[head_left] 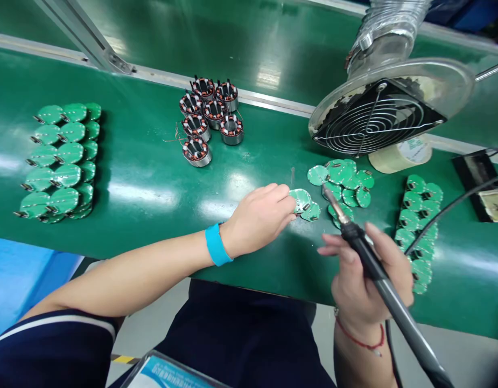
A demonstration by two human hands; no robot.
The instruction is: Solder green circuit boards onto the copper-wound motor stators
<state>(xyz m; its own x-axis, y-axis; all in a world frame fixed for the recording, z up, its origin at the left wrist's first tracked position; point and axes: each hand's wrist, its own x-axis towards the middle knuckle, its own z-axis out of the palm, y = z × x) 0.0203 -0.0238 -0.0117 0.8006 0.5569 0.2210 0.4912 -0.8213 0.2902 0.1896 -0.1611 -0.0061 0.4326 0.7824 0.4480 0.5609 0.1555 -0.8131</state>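
Note:
My left hand [265, 215], with a blue band at the wrist, pinches a round green circuit board [300, 199] by its left edge. Another green board [312, 212] shows just under and beside it; whether the two touch is unclear. In my right hand [373, 275] lies a soldering iron [372, 258], its tip pointing up and left towards the loose pile of round boards [345, 180]. The tip is apart from the board in my left hand. Some of my right fingers wrap the handle, and others stretch out to the left.
Several copper-wound stators [214, 110] stand at the back. Stacked rows of boards lie at far left [67, 156] and right [422, 226]. A fume extractor fan [370, 118] overhangs the table, near a tape roll [406, 153] and a black holder [481, 183]. The iron's cable [438, 210] crosses the right rows.

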